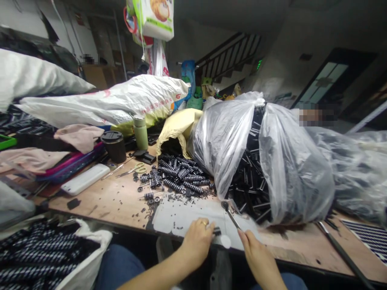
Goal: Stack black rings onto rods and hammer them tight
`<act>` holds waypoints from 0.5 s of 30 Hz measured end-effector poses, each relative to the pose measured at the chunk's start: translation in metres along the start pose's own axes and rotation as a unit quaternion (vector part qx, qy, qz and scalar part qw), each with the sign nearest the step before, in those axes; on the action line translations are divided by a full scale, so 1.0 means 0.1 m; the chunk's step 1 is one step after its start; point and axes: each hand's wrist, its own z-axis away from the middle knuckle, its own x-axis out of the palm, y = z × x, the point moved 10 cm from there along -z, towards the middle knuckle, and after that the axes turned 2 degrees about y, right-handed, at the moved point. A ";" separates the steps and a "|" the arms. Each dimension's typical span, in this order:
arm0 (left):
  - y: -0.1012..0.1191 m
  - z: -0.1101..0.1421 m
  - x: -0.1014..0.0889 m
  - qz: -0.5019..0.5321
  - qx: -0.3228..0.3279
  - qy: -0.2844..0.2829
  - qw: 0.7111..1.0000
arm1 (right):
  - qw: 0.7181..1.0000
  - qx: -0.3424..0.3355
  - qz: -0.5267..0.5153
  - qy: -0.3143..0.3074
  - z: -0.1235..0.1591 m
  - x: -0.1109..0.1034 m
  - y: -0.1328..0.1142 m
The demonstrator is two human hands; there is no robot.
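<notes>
My left hand [198, 237], with a ring on one finger, is closed on a small black ribbed piece [217, 231] at the front edge of the workbench. In the closed fingers of my right hand [256, 251] is a slim metal rod with a round black head [232, 219], its head pointing away over a grey sheet [193, 209]. A pale round disc [225, 241] shows just right of the left hand; what it belongs to is unclear. Beyond the hands lies a heap of black-and-silver ribbed rollers [181, 173], with tiny black bits scattered around it.
A large clear plastic bag [296, 169] spills black rods with metal shafts [252, 181] at right. Scissors [133, 170], a white case [86, 179], a dark cup [114, 146] and a green bottle [140, 133] stand left. A white sack [99, 245] of rollers sits lower left.
</notes>
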 end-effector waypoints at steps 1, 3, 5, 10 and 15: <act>-0.08 -0.03 -0.10 -0.009 -0.005 0.016 1.000 | 1.000 0.003 0.006 0.009 -0.04 0.03 0.11; -0.46 -0.13 -0.31 -0.060 -0.074 0.039 0.995 | 0.999 -0.008 0.005 0.047 -0.10 0.04 0.23; -1.06 -0.22 -0.45 -0.097 -0.213 0.025 0.972 | 0.993 -0.045 -0.016 0.106 -0.16 -0.04 0.20; -1.92 -0.41 -0.55 -0.117 -0.389 0.032 0.913 | 0.976 -0.083 -0.031 0.201 -0.55 -0.43 -0.06; -1.92 -0.52 -0.43 -0.108 -0.416 0.031 0.902 | 0.983 0.069 -0.054 0.162 -1.21 -0.49 -0.01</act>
